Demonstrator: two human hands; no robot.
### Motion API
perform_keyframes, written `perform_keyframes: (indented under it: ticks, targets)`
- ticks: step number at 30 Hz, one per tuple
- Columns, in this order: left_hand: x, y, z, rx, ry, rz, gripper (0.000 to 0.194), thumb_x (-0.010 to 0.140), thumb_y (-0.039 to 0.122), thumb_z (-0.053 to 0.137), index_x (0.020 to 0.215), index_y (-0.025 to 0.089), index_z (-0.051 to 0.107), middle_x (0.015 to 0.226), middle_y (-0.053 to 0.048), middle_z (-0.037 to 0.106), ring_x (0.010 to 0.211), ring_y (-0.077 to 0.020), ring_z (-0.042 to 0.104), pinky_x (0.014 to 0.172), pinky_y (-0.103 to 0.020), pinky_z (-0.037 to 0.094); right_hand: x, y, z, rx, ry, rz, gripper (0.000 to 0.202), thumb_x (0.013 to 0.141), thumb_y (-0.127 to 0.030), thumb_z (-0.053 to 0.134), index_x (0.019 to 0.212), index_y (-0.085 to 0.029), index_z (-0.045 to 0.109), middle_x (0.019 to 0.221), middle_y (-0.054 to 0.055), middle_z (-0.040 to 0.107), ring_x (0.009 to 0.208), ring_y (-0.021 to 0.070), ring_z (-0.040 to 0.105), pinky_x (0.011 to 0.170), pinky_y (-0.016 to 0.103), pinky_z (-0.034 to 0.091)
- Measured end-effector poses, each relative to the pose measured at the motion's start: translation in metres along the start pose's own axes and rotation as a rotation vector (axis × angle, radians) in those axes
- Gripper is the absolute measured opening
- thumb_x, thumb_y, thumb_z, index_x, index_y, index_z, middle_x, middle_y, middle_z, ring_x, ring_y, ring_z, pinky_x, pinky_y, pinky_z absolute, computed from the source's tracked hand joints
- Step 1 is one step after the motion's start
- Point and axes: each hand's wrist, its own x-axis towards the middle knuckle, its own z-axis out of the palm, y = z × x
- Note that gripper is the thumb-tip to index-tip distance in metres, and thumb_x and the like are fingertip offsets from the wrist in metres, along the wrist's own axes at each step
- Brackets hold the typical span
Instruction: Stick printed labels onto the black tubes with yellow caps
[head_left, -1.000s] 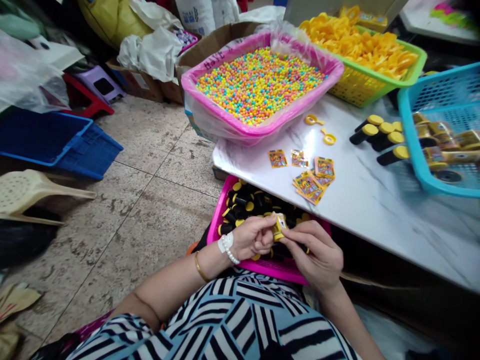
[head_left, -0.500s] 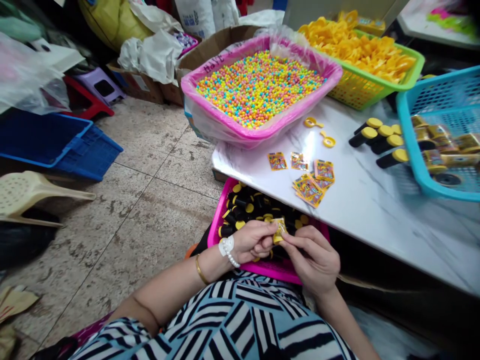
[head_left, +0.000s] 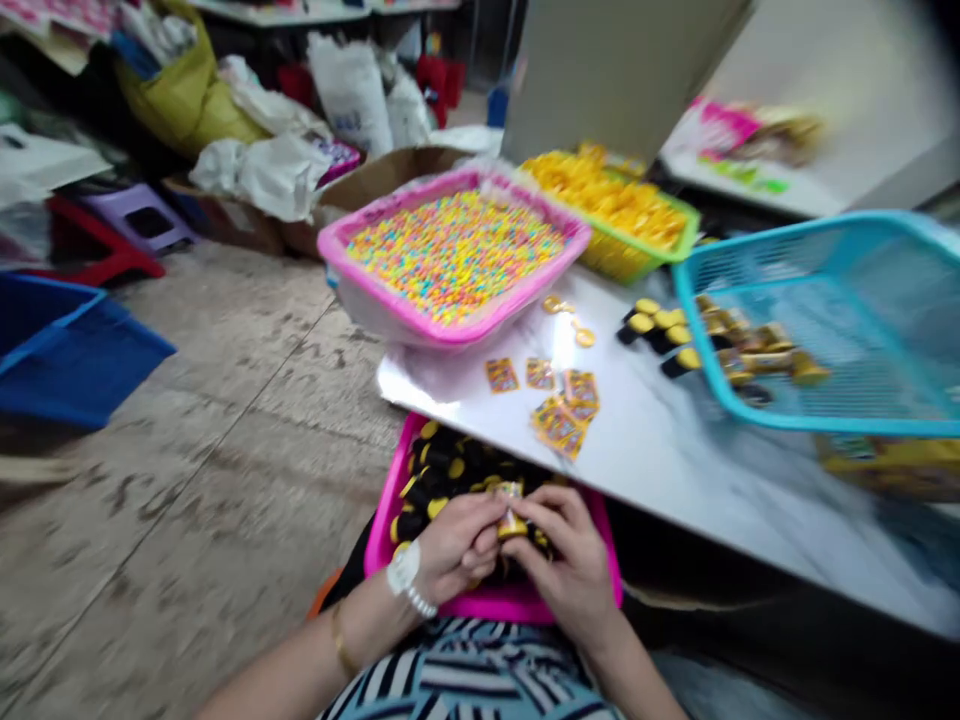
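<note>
The whole middle is taken up by a white marbled table point(head_left: 637, 450). On its right a light-blue basket point(head_left: 825, 425) is seen, with gold-wrapped pieces point(head_left: 769, 362) heaped inside. By the left corner a plastic-lined pink basin point(head_left: 450, 335) is placed, and beside it a green basket point(head_left: 690, 235) is filled with yellow plastic parts point(head_left: 615, 200). Below the near edge, a magenta basket point(head_left: 375, 540) is packed with yellow-capped black tubes point(head_left: 442, 465). Above it, a small yellow wrapped piece point(head_left: 511, 515) is grasped by both hands: it is held in the curled left hand point(head_left: 457, 545) and pinched by the fingertips of the right hand point(head_left: 566, 555). More capped tubes point(head_left: 667, 335) are grouped beside the light-blue basket. Printed packets point(head_left: 559, 425) and yellow ring pieces point(head_left: 584, 337) are scattered on the table. The pink basin is filled with tiny multicoloured balls point(head_left: 457, 250)
</note>
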Motion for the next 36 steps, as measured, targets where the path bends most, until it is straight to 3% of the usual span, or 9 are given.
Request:
perform_keyframes:
  ticks: [6,9,12,14,16,20,25,30,36]
  targets:
    - [0.010,0.002,0.016,0.167,-0.023,0.013,0.064,0.064,0.074,0.071,0.083,0.017,0.051,0.035,0.009,0.043,0.025,-0.0039,0.024,0.028,-0.015,0.019,0.019,-0.006,-0.015,0.003,0.081,-0.066,0.030,0.084,-0.010,0.068,0.110,-0.025,0.069,0.091,0.003,0.058,0.081,0.0115,0.062,0.068,0.022,0.056]
    - [0.008,0.009,0.026,0.206,-0.096,-0.005,0.075,0.066,0.073,0.071,0.108,0.013,0.053,0.044,0.004,0.055,0.028,-0.0052,0.034,0.030,-0.015,0.022,0.045,-0.003,-0.063,-0.172,0.181,-0.081,0.020,0.085,-0.015,0.068,0.102,-0.025,0.071,0.089,0.002,0.061,0.081,0.0119,0.063,0.069,0.022,0.055]
    - [0.004,0.015,0.027,0.249,-0.123,0.017,0.092,0.068,0.070,0.072,0.131,0.008,0.046,0.048,0.003,0.058,0.030,-0.0056,0.037,0.031,-0.015,0.021,0.079,0.011,-0.133,-0.583,0.490,-0.136,0.016,0.084,-0.022,0.071,0.100,-0.022,0.073,0.094,0.005,0.064,0.081,0.0151,0.064,0.078,0.031,0.055]
    - [0.004,0.015,0.022,0.277,-0.097,0.044,0.089,0.069,0.067,0.072,0.129,0.006,0.048,0.048,0.004,0.057,0.030,-0.0049,0.036,0.032,-0.016,0.020,0.099,0.024,-0.169,-0.772,0.605,-0.114,0.035,0.082,-0.029,0.073,0.116,-0.020,0.070,0.106,0.010,0.063,0.077,0.0161,0.063,0.075,0.034,0.055]
    - [0.004,0.013,0.016,0.307,-0.064,0.062,0.078,0.072,0.065,0.071,0.121,0.006,0.054,0.049,0.004,0.056,0.031,-0.0039,0.035,0.033,-0.016,0.019,0.109,0.033,-0.179,-0.816,0.627,-0.079,0.053,0.082,-0.034,0.073,0.132,-0.018,0.061,0.112,0.012,0.063,0.066,0.0132,0.061,0.067,0.033,0.054]
    - [0.002,0.007,0.011,0.366,-0.016,0.087,0.062,0.075,0.061,0.069,0.106,0.009,0.059,0.050,0.005,0.055,0.033,-0.0026,0.033,0.035,-0.016,0.017,0.103,0.034,-0.125,-0.607,0.391,-0.125,0.027,0.089,-0.029,0.066,0.114,-0.022,0.072,0.095,0.006,0.067,0.066,0.0113,0.060,0.062,0.027,0.052]
    - [-0.005,0.015,0.012,0.428,0.046,0.176,0.052,0.078,0.056,0.070,0.099,0.009,0.062,0.051,0.005,0.053,0.036,-0.0023,0.034,0.037,-0.015,0.019,0.095,0.038,-0.052,-0.392,0.148,0.014,0.014,0.087,-0.028,0.068,0.096,-0.024,0.077,0.087,0.004,0.069,0.081,0.0151,0.065,0.073,0.029,0.054]
    - [-0.008,0.035,0.020,0.437,0.146,0.326,0.045,0.078,0.054,0.070,0.093,0.012,0.063,0.053,0.006,0.051,0.037,-0.0025,0.034,0.038,-0.016,0.018,0.097,0.036,-0.048,-0.464,0.209,-0.050,0.010,0.086,-0.025,0.068,0.084,-0.019,0.075,0.080,0.004,0.067,0.080,0.0175,0.062,0.076,0.033,0.052]
    - [-0.006,0.048,0.042,0.492,0.210,0.577,0.044,0.077,0.051,0.073,0.094,0.010,0.067,0.067,0.002,0.057,0.047,-0.0045,0.041,0.044,-0.019,0.028,0.070,-0.010,-0.041,-0.347,0.272,-0.260,0.022,0.083,-0.012,0.070,0.102,-0.022,0.074,0.084,0.003,0.065,0.078,0.0143,0.060,0.071,0.029,0.052]
